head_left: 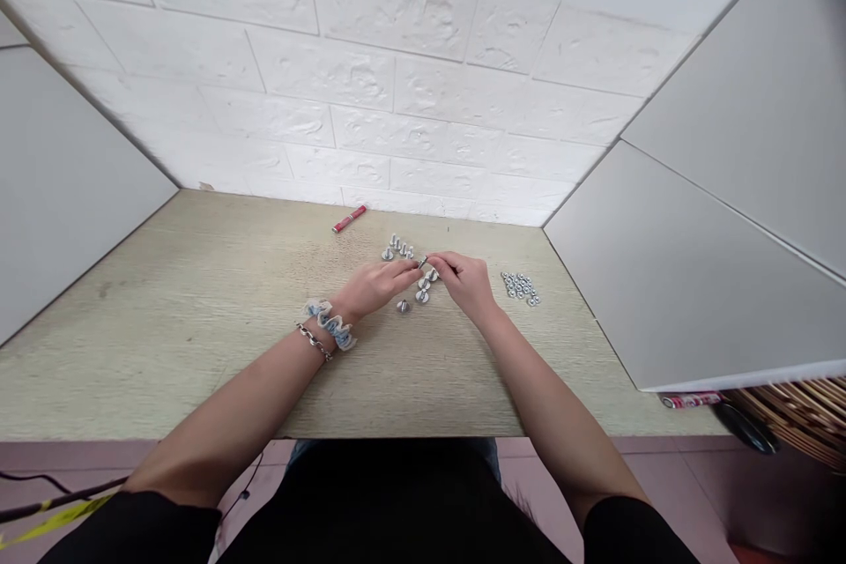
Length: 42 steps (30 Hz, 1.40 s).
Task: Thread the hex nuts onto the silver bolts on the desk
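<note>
Mid-assembly, apparently: left hand and right hand pinched shut together on one small screw toward counter far edge, above loose screws, nuts rightward; next likely needing fine fingertip twisting, fit too small to confirm.

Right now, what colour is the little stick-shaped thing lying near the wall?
Red little stick-shaped thing, seen in the head view.

No text, label, brand or number is legible on anything here.
</note>
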{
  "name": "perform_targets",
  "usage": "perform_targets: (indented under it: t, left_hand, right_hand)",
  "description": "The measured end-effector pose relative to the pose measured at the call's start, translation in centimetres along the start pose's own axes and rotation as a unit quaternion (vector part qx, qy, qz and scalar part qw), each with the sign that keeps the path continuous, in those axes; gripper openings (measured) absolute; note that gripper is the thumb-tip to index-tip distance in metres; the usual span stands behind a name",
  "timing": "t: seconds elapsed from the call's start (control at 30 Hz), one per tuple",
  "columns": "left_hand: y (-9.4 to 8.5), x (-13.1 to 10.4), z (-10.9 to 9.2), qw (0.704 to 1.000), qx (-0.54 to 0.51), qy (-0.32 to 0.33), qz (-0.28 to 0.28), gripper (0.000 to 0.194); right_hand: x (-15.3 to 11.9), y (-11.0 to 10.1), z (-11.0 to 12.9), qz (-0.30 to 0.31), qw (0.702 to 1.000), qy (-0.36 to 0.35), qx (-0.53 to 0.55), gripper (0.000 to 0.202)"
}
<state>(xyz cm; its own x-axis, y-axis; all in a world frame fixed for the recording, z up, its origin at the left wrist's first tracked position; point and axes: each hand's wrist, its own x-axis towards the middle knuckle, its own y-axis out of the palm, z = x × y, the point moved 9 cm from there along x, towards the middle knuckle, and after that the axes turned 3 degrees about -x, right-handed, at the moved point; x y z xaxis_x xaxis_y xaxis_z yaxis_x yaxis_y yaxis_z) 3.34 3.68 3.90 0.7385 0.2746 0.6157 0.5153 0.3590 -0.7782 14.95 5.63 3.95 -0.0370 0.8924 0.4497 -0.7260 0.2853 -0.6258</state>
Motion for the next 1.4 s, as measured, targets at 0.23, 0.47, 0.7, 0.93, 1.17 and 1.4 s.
perform_targets:
  t: [0.23,0.47,0.7,0.93,1.17,1.4]
  left_hand:
    - [-0.2,0.1,-0.5,1.000,0.001,0.017,-0.005,0.027]
    - [0.4,-0.1,1.0,0.997,-0.049,-0.049,0.019,0.028]
    - [2.5,-2.3,8.7,0.927,-0.098,-0.362,0.024,0.031]
    - [4.3,-4.1,10.5,0.876,-0.094,-0.457,0.122,0.038]
    - [4.4,-3.8,9.8,0.868,-0.104,-0.457,0.163,0.038]
    - [4.8,-3.9,10.0,0.875,-0.090,-0.446,0.165,0.033]
  right_hand:
    - [0.1,0.9,-1.5,0.021,0.990,0.102,0.096,0.029]
    - [0.4,-0.4,-2.2,0.003,0.983,0.148,0.109,0.032]
    - [1.3,-5.4,-5.8,-0.045,0.970,0.184,-0.150,0.026]
    - [0.7,-5.8,-9.2,0.060,0.901,0.244,-0.354,0.028]
    - [0.4,-5.1,-9.6,0.135,0.870,0.250,-0.404,0.029]
    - [0.1,-4.9,-9.8,0.157,0.871,0.265,-0.384,0.033]
